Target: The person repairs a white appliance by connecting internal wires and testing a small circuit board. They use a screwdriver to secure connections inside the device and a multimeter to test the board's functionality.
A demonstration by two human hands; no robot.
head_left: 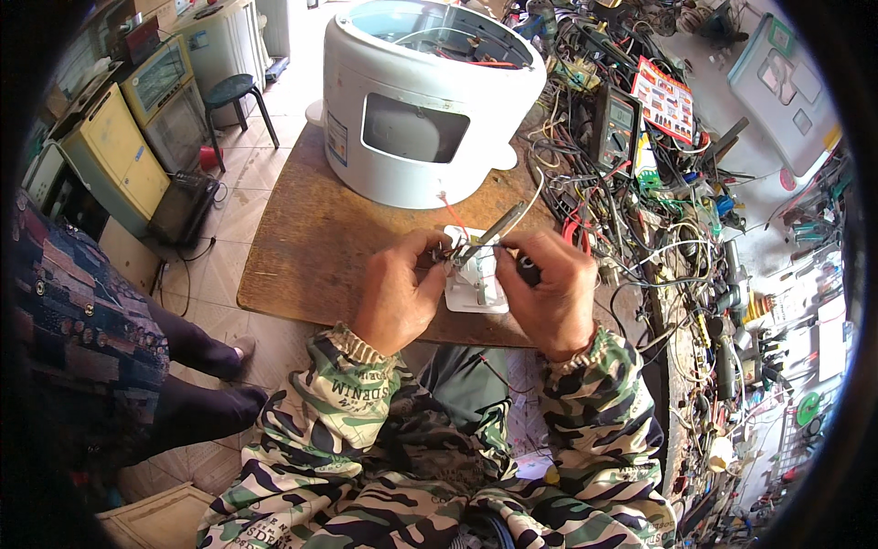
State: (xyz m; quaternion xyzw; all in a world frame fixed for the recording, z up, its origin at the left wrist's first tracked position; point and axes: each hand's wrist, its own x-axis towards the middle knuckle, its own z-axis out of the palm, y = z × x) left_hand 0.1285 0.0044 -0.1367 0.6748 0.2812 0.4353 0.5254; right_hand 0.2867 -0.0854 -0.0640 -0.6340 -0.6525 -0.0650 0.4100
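Observation:
A white plastic plate [478,295] lies at the table's near edge with both hands over it. My left hand [400,288] is closed in a pinch on thin wires at the plate's left side. My right hand [554,282] pinches a thin dark wire that runs across the plate toward the left fingers. A black round-ended piece [528,269] shows under the right fingers; its kind is unclear. Between the hands a slim grey metal tool [498,225] slants up and away, its kind uncertain. A red wire [455,209] runs from the plate toward the white round appliance housing [393,160].
The housing stands at the back of the wooden table [302,247]. Tangled cables, red-handled pliers [573,229] and a multimeter [617,131] crowd the right side. Another person's legs [197,339] are at the left, with a stool [233,89] and cabinets beyond.

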